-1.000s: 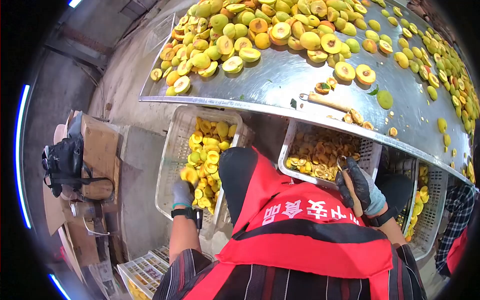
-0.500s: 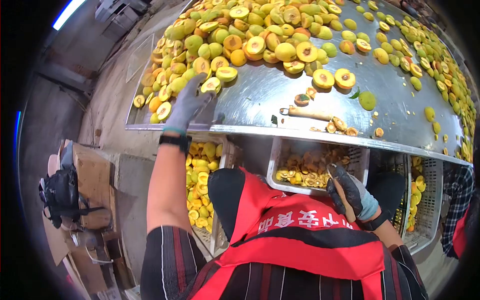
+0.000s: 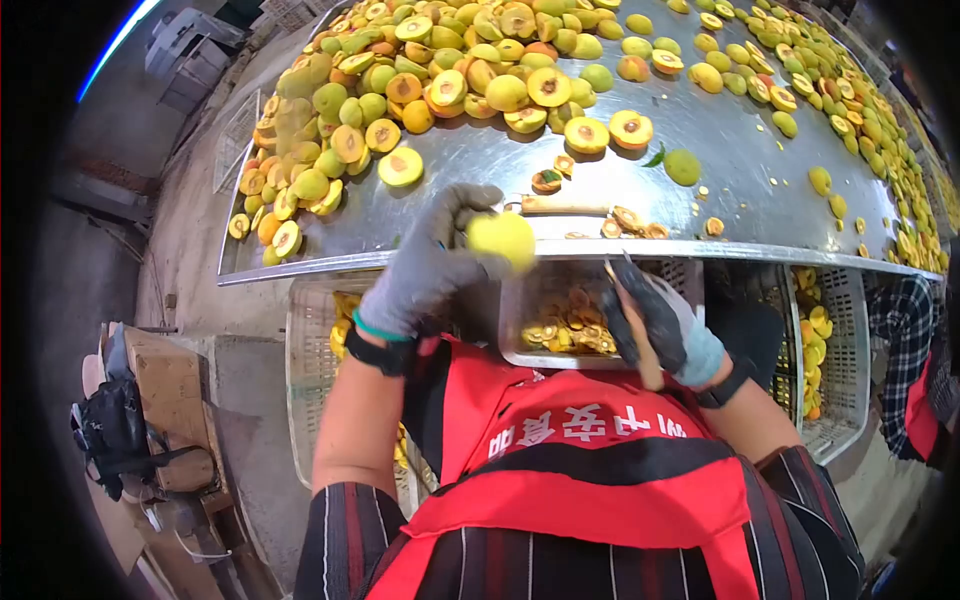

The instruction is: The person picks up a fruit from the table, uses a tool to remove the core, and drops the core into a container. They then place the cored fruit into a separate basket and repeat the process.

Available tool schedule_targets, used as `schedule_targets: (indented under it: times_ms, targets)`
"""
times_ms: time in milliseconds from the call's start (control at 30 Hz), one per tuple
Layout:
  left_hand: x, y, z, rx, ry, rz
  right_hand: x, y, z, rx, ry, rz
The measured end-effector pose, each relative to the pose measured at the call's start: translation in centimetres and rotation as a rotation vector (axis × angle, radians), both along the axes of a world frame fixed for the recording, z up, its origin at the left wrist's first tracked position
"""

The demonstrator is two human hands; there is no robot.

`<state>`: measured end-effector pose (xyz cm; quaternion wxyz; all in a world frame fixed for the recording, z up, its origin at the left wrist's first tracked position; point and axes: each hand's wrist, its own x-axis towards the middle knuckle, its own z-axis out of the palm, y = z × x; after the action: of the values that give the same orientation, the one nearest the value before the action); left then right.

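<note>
My left hand (image 3: 435, 255), in a grey glove, is raised in front of the table edge with its fingers closed around a yellow peach (image 3: 503, 240), blurred by motion; I cannot tell whether it is a half. In my right hand (image 3: 665, 325), in a dark-palmed glove, is a wooden-handled pitting tool (image 3: 640, 340), its thin tip pointing up toward the table. Below and between the hands sits a plastic crate (image 3: 510, 345) holding brown pits and yellow scraps (image 3: 570, 325). Another wooden-handled tool (image 3: 565, 205) lies near the table's front edge, beside several pit pieces (image 3: 625, 222).
Many halved peaches (image 3: 400, 90) are heaped on the metal table (image 3: 720, 215), with more along its right side. Crates of peach pieces stand at left (image 3: 310, 350) and right (image 3: 845, 370). A co-worker's plaid sleeve (image 3: 893, 330) shows at far right. A black bag (image 3: 112, 430) rests on cardboard at left.
My left hand has come from the peach pile toward my body and now holds a peach. My right hand, still with the tool, has shifted slightly left and up.
</note>
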<state>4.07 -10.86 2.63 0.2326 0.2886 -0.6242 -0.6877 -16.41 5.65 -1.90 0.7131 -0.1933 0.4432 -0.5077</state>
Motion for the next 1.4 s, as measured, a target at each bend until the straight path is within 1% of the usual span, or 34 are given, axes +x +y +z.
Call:
schedule_targets:
  times_ms: [33, 67, 100, 133, 167, 200, 233, 267, 300, 333, 367, 400, 433, 467, 500, 567, 600, 633, 700, 733, 767, 833, 867, 933, 967, 1000, 1033, 1067, 1133, 1167, 1233, 1300, 1333, 1400]
  targets:
    - [-0.5, 1.8, 0.1, 0.147, 0.139, -0.055, 0.1, -0.6, -0.9, -0.048, -0.101, -0.058]
    - [-0.9, 3.2, -0.3, 0.213, 0.208, -0.05, 0.1, -0.8, -2.1, -0.292, 0.484, 0.019]
    - [-1.3, 4.4, -0.7, 0.279, 0.275, -0.045, 0.4, -1.1, -2.0, -0.319, 0.498, 0.041]
    - [-1.8, 5.2, -2.2, 0.216, 0.314, 0.025, 1.0, -1.4, -1.8, -0.306, 0.482, 0.02]
    - [-2.1, 5.9, -2.3, 0.22, 0.315, 0.019, 1.9, -1.6, -1.6, -0.291, 0.465, 0.0]
    - [-2.3, 6.6, -2.3, 0.284, 0.391, 0.063, 2.8, -1.5, -0.6, -0.187, 0.03, -0.144]
    - [-2.6, 7.1, -2.3, 0.346, 0.468, 0.107, 2.0, -1.3, -6.3, -0.434, 0.664, -0.066]
    - [-2.7, 7.2, -3.8, 0.108, 0.373, 0.108, 3.1, -0.7, -1.9, -0.357, 0.501, -0.039]
    - [-2.6, 7.7, -4.0, 0.111, 0.372, 0.108, 4.4, -0.4, 2.5, -0.279, 0.336, -0.013]
    - [-2.4, 8.2, -4.0, 0.242, 0.373, 0.141, 4.9, -0.6, 0.7, -0.655, 0.693, -0.177]
    - [-2.3, 8.5, -4.0, 0.371, 0.372, 0.173, 4.8, -0.4, 1.0, -0.655, 0.69, -0.18]
    - [-1.9, 8.2, -4.5, 0.486, 0.474, 0.175, 4.4, -0.2, 1.8, -0.448, 0.588, -0.075]
    - [-1.6, 8.1, -4.6, 0.484, 0.473, 0.174, 4.0, 0.0, 2.6, -0.241, 0.484, 0.028]
    - [-1.5, 8.2, -4.6, 0.452, 0.545, 0.174, 3.6, 0.2, 3.6, -0.096, 0.457, 0.108]
    - [-1.4, 8.3, -4.6, 0.421, 0.617, 0.175, 3.7, 0.4, 3.9, -0.094, 0.456, 0.108]
    - [-1.8, 8.6, -4.2, 0.384, 0.655, 0.124, 3.9, 0.5, 4.2, -0.287, 0.889, 0.116]
    - [-1.9, 8.8, -4.0, 0.359, 0.663, 0.122, 3.7, 0.8, 3.6, -0.612, 1.131, 0.16]
    - [-2.0, 9.0, -3.8, 0.334, 0.672, 0.12, 3.8, 0.9, 3.8, -0.611, 1.131, 0.157]
    - [-2.4, 9.5, -3.2, 0.289, 0.618, 0.175, 4.2, 0.7, 4.4, -0.32, 1.024, 0.15]
    - [-2.5, 9.6, -3.0, 0.244, 0.566, 0.232, 4.2, 0.7, 4.4, -0.318, 1.024, 0.146]
    - [-2.6, 9.8, -3.0, 0.245, 0.565, 0.229, 4.2, 0.8, 4.4, -0.339, 1.037, 0.149]
    - [-2.7, 10.0, -3.0, 0.117, 0.519, 0.252, 4.4, 0.9, 4.2, -0.359, 1.05, 0.15]
    - [-2.7, 10.1, -3.0, 0.119, 0.518, 0.249, 4.6, 0.9, 4.0, -0.367, 1.04, 0.131]
    - [-2.7, 10.2, -3.1, 0.015, 0.465, 0.286, 5.1, 1.1, 3.4, -0.373, 1.031, 0.11]
    - [-2.8, 10.2, -3.1, 0.016, 0.465, 0.284, 5.3, 1.3, 2.9, -0.53, 1.167, 0.025]
    - [-2.9, 10.1, -3.2, -0.06, 0.422, 0.324, 5.5, 1.3, 2.7, -0.69, 1.299, -0.061]
    - [-3.0, 10.1, -3.3, -0.137, 0.379, 0.363, 5.6, 1.2, 2.7, -0.688, 1.299, -0.062]
    - [-2.9, 10.2, -2.9, -0.135, 0.378, 0.362, 5.8, 1.2, 2.9, -0.624, 1.312, -0.026]
    - [-2.7, 10.5, -1.9, -0.379, 0.186, 0.338, 5.9, 1.1, 3.1, -0.559, 1.324, 0.01]
    - [-2.8, 10.5, -2.2, -0.377, 0.185, 0.338, 6.0, 1.2, 3.1, -0.592, 1.272, 0.006]
    - [-2.9, 10.4, -3.2, -0.152, 0.338, 0.364, 6.0, 1.3, 3.7, -0.622, 1.22, 0.004]
    - [-2.8, 10.6, -3.1, -0.184, 0.33, 0.363, 5.8, 1.2, 5.3, -0.174, 0.596, 0.166]
    - [-2.7, 10.7, -3.1, -0.219, 0.321, 0.361, 5.9, 1.2, 4.6, -0.172, 0.596, 0.167]
    - [-2.4, 10.6, -3.3, -0.203, 0.338, 0.334, 6.2, 1.3, 2.8, -0.633, 1.083, 0.036]
